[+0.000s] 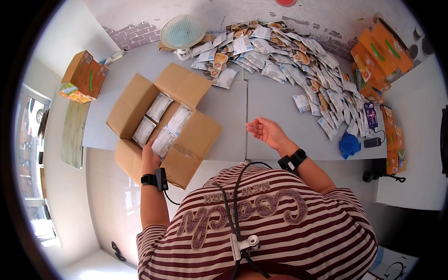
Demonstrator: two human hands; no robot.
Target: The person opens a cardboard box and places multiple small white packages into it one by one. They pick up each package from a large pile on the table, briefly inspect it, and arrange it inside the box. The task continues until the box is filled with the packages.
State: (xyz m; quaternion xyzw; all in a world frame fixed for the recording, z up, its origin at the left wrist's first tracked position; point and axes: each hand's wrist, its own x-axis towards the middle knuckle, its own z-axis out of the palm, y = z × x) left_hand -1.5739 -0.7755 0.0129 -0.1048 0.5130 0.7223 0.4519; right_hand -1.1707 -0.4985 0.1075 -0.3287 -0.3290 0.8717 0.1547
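Note:
An open cardboard box (131, 103) with its flaps spread lies on the grey table, left of centre. Inside lie several white sachets, among them an upper-left sachet (159, 107) and an upper-right sachet (178, 120). My left hand (149, 155) reaches over the near edge of the box, against the lower-right sachet (163, 144); its fingers are partly hidden, so whether it grips that sachet I cannot tell. Above the table, right of the seam, my right hand (267, 131) is half curled with nothing in it.
A large heap of sachets (252, 57) spreads across the back and right of the table (224, 101). Behind the box stands a fan (183, 33). Orange cartons (85, 77) sit at both sides. A phone (370, 115), charger block (372, 142) and blue cloth (349, 145) lie at right.

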